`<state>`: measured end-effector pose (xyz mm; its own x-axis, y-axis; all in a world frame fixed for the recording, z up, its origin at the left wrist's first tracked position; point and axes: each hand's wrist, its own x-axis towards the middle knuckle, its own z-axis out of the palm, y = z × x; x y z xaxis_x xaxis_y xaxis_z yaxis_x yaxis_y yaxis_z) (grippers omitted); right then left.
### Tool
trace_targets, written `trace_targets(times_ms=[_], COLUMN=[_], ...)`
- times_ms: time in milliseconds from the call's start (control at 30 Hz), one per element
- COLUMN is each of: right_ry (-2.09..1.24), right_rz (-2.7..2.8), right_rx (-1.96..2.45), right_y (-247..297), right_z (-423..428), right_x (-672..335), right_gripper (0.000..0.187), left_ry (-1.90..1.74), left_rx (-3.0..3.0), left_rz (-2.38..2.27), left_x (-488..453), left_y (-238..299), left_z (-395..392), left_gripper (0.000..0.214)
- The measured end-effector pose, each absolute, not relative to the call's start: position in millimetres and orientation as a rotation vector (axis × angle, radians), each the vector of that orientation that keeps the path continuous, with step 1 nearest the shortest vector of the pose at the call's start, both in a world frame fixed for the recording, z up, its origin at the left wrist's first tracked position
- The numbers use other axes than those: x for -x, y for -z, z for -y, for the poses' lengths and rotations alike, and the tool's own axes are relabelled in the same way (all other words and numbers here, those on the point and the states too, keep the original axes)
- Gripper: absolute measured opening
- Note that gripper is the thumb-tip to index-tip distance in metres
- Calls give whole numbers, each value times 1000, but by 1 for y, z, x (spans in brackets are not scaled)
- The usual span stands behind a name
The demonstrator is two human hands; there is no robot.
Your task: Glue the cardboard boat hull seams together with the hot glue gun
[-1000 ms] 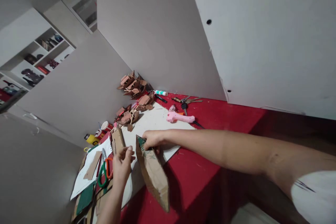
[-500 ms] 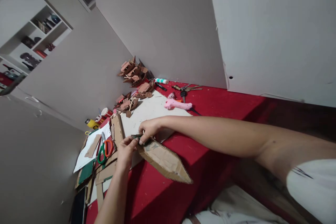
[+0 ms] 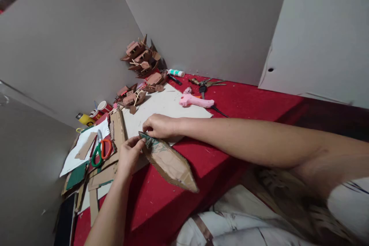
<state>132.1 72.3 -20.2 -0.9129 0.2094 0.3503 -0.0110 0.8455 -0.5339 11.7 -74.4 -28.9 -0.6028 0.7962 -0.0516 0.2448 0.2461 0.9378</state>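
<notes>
A cardboard boat hull, pointed at both ends with low side walls and a patch of green near its far tip, is held tilted over the red tabletop. My left hand pinches the far end between thumb and fingers. Right behind that tip is my right hand, its fingers curled downward against or close to the outer side; what they grip, if anything, is hidden. Beyond the hands lies a white sheet. A pink glue gun with a black cord rests at the sheet's right edge.
Several brown model boats stand by the wall. Scissors with green and orange handles lie on cardboard scraps at left, near a yellow bottle and red cups. Keys and a white-and-teal tube lie behind.
My right hand has shifted from pinching inside the hull's far tip to its outer side, uncovering the green patch. My left hand keeps its hold. The view has tilted down.
</notes>
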Motion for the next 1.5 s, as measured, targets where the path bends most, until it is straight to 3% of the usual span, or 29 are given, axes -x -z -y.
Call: trace_targets(times_ms=[267,933,1500], right_ry=[-817,-1037,-1032], right_rz=[2664,2564,2566], right_rx=[159,117,132], right_y=[17,32,32], right_z=[-63,-60,-52], right_x=[-133,-127,-126], right_gripper=[27,22,21], left_ry=[-1283,-1315,-1359], left_rx=[-988,-904,-867], left_rz=[-2019,-1962,-1931], left_x=[-14,-11,-13], left_y=[32,38,40], left_z=[74,73,77], left_gripper=[26,31,28])
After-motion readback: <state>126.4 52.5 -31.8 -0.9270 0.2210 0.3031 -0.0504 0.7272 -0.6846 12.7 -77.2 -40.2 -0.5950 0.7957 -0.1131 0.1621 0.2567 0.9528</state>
